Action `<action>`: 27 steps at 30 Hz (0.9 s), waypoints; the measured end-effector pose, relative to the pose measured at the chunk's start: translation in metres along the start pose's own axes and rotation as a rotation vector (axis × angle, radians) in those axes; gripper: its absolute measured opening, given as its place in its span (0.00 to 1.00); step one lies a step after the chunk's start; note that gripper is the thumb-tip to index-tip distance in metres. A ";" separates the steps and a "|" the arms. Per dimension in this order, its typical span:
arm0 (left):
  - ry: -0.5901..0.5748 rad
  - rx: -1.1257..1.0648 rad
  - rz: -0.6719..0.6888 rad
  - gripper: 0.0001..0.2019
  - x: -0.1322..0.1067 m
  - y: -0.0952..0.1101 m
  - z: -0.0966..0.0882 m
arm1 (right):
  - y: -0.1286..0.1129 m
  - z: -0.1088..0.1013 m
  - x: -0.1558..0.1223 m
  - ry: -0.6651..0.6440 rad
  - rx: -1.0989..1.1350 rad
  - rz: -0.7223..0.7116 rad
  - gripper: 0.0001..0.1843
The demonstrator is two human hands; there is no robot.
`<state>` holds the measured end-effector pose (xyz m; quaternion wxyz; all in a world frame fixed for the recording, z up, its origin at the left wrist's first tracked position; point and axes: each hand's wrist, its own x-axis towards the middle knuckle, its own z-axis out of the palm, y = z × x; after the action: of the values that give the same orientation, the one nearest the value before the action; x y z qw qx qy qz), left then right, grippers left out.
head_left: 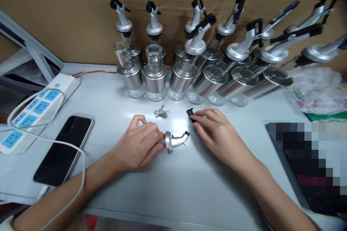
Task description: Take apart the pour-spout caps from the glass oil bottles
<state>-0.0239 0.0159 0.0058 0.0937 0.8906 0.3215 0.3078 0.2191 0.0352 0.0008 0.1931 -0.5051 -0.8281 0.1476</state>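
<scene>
The left hand was curled around the stem of a silver spout, its curved, black-tipped end pointing toward the right hand. The right hand pinched a small black piece between thumb and fingertips, just beyond that tip and apart from it (whether the piece also touched the tabletop, I could not tell). The spout bore no long black lever, unlike those on the bottles, so this one looked unfinished.

A second silver fitting lay loose beyond the left hand, also without black parts.

Farther out, most of the bottles carried spouts complete with black levers, such as the topped bottle in the front row; that share seemed done. At the row's left end, one bare bottle and another bare bottle had uncapped necks, apparently the part left.
</scene>
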 end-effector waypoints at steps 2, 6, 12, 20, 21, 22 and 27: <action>-0.001 -0.004 0.001 0.09 0.000 0.000 0.000 | 0.001 -0.001 0.000 0.000 -0.042 -0.006 0.14; 0.001 -0.005 0.001 0.10 0.000 0.000 0.000 | 0.002 -0.001 0.000 0.018 -0.097 -0.014 0.14; 0.011 0.001 0.007 0.09 0.001 0.000 0.000 | 0.003 0.001 -0.001 0.028 -0.090 -0.009 0.15; 0.012 0.006 0.008 0.10 0.001 0.001 -0.001 | 0.002 0.004 0.000 -0.001 -0.109 -0.008 0.17; 0.006 0.008 0.006 0.10 0.001 0.000 -0.001 | 0.002 0.003 0.000 -0.003 -0.111 -0.008 0.17; 0.001 0.012 0.005 0.10 0.001 0.000 -0.001 | 0.003 0.003 0.000 -0.002 -0.113 -0.010 0.17; -0.004 0.025 0.009 0.12 0.002 0.000 -0.001 | 0.000 -0.002 0.000 0.095 -0.050 -0.051 0.14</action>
<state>-0.0238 0.0172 0.0078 0.0821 0.8937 0.3211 0.3023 0.2197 0.0349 0.0026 0.2231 -0.4948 -0.8342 0.0976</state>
